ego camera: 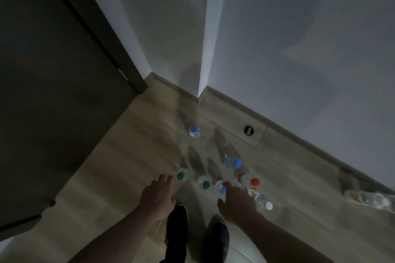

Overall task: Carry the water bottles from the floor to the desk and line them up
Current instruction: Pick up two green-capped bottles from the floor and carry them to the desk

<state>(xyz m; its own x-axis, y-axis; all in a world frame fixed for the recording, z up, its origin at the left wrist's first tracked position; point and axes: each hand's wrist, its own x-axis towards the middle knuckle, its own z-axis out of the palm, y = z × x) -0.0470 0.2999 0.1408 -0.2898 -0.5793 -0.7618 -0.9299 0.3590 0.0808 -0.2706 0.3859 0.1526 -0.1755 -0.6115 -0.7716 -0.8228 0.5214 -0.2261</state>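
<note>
Both bare forearms reach down over the wooden floor (128, 156). The left hand (158, 191) hangs loosely open and empty beside a green-capped bottle (181, 175); the right hand (237, 200), fingers spread and holding nothing, touches a blue-capped bottle (220, 187). Seven clear plastic bottles stand clustered on the floor near the wall (299, 49), capped green, blue, red and white. No label is legible in the dim light.
</note>
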